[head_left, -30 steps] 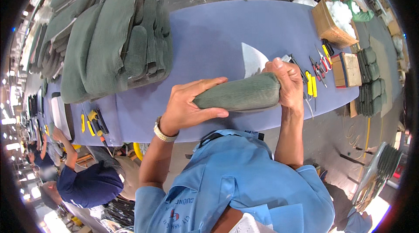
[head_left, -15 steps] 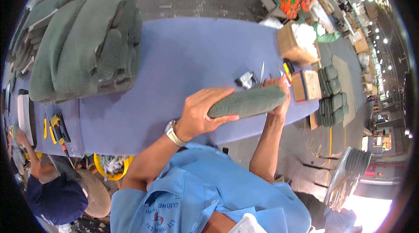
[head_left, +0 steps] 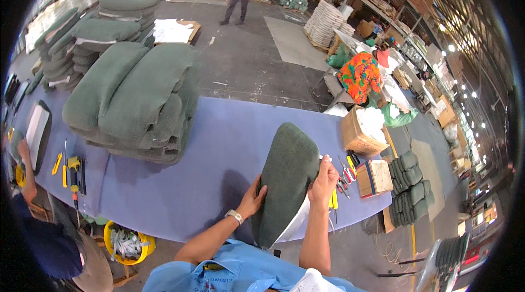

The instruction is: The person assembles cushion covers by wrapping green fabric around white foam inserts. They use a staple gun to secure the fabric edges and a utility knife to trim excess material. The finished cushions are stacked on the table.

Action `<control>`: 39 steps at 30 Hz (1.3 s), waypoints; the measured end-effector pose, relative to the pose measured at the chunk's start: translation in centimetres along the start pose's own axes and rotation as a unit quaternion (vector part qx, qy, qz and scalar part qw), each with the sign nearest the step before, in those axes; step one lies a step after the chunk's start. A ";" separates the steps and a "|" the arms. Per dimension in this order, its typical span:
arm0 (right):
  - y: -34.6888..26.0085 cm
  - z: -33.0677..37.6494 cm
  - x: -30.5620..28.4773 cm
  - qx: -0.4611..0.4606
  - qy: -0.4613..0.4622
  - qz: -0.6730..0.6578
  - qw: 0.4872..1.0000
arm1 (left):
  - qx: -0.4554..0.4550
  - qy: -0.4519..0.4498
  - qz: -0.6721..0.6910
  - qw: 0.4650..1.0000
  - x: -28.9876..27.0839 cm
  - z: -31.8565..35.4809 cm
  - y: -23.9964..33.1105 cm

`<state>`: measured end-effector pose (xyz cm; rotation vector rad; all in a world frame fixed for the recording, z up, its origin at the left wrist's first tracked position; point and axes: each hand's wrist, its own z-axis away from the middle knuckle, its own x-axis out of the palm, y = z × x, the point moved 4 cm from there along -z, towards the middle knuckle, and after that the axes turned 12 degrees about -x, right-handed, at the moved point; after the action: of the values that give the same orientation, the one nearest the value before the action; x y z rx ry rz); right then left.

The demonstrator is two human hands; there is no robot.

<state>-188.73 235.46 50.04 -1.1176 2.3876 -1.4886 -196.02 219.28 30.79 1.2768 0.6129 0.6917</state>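
A dark green padded cushion (head_left: 287, 174) stands tilted over the near part of the blue table, its broad green face turned up and a white underside showing along the right edge. My left hand (head_left: 252, 199) grips its left edge, thumb on the green face and the other fingers partly hidden. On the opposite edge, my right hand (head_left: 324, 180) is closed in a fist-like hold at the white border. Pliers and red-handled scissors (head_left: 348, 175) lie just right of that hand, along with a yellow-handled tool (head_left: 333, 200).
Left of centre, a tall pile of green cushions (head_left: 136, 100) covers part of the blue table (head_left: 219, 128). An open carton of white stuff (head_left: 355, 133) and a small box (head_left: 375, 178) stand at the right. A co-worker's hand (head_left: 23, 151) is far left, above a yellow basket (head_left: 146, 251).
The cushion has turned from edge-on to showing its broad green face, and both hands have moved lower in the view. My view has lifted, bringing in more of the floor and a standing person.
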 end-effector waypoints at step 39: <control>22.3 -10.6 4.4 0.126 -0.068 0.250 0.958 | -0.068 0.106 -0.362 0.924 5.3 -4.0 8.0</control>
<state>-208.41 245.87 38.47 -0.4899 2.0951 -1.4222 -196.52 227.00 37.76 0.7572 1.1172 0.2413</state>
